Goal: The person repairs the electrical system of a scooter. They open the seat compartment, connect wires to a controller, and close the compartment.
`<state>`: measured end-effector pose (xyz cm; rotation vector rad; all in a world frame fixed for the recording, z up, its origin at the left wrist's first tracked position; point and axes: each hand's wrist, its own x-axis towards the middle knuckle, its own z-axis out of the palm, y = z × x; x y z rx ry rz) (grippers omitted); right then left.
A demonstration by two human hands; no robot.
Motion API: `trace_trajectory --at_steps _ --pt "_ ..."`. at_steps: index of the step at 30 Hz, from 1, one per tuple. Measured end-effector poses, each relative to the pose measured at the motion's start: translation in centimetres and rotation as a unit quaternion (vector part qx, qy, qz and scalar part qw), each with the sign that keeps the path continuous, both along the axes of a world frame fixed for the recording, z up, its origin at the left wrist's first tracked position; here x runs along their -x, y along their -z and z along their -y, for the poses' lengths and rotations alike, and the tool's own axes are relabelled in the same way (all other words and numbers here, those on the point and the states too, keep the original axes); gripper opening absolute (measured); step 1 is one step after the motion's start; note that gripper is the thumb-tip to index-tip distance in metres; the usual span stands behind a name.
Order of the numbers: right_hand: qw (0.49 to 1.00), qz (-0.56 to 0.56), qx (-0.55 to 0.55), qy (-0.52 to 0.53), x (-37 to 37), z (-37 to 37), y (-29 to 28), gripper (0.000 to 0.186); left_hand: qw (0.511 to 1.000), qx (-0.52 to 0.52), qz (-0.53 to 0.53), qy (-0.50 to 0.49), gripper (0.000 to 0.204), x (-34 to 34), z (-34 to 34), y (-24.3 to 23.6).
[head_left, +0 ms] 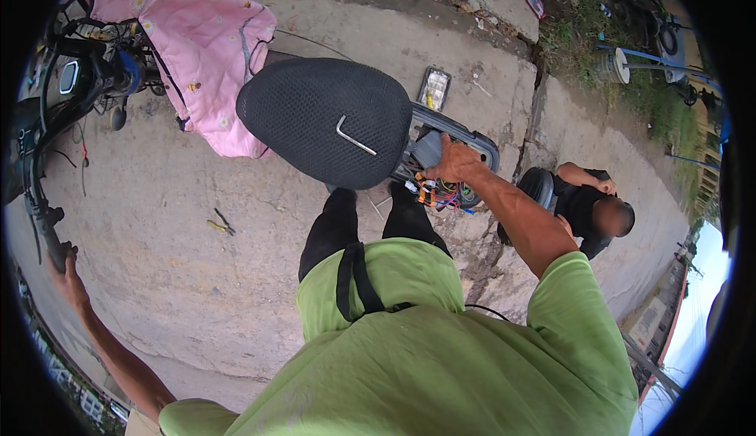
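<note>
At the far left, my left hand [71,280] is wrapped round the handlebar grip [53,248] of an electric scooter. My right hand [455,160] reaches into the compartment behind the seat, its fingers closed at a grey finned box [428,149]. Multicoloured wires with orange and white connectors [431,192] bunch beside that hand. On the black mesh-covered seat [307,109] lies an L-shaped metal wrench [356,137]. A pink quilted cover [209,58] drapes over the scooter between handlebar and seat.
Pliers with yellow handles [221,224] lie on the concrete ground. Past the rear compartment sits a clear-lidded case [435,89]. Another person [591,204] crouches at the right beside a black tyre [537,187]. A white bucket [613,66] stands farther off near grass.
</note>
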<state>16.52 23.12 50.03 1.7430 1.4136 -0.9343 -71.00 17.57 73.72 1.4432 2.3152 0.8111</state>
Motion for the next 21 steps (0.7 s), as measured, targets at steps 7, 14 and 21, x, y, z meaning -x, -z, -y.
trace_trajectory --at_steps 7,14,21 --pt "0.995 -0.034 0.023 -0.089 1.1 -2.3 -0.7 0.113 1.000 0.015 -0.010 0.004 0.045 1.1 -0.2 -0.2" --pt "0.979 -0.119 -0.167 0.007 -2.4 1.9 0.1 0.093 0.999 0.020 -0.024 0.013 0.043 1.9 -0.5 -0.4" --pt "0.980 0.037 -0.089 0.172 -3.5 3.5 -2.9 0.083 0.999 0.019 -0.028 0.000 0.043 1.3 -0.5 -0.8"
